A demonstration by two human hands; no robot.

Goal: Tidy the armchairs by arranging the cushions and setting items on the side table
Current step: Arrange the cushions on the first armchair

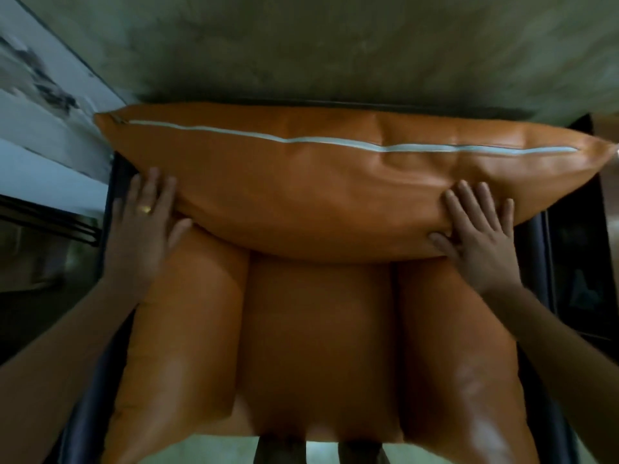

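Both hands pressed the back cushion (335,182) into the armchair.

The left hand (144,212) and right hand (479,229) lay flat, fingers spread, on the orange cushion's lower ends. It stood zip-up at the rear of the dark frame (534,244), above the seat cushion (318,329). Plump and slick, it looked likely to slump forward, or skew sideways if one hand pushed harder.

My left forearm (67,346) and right forearm (556,333), both bare, reach forward from the lower corners. My left hand (145,222) lies flat, palm down, fingers straight and close together, thumb splayed inward. My right hand (479,239) is flat too, fingers spread, thumb stretched inward.
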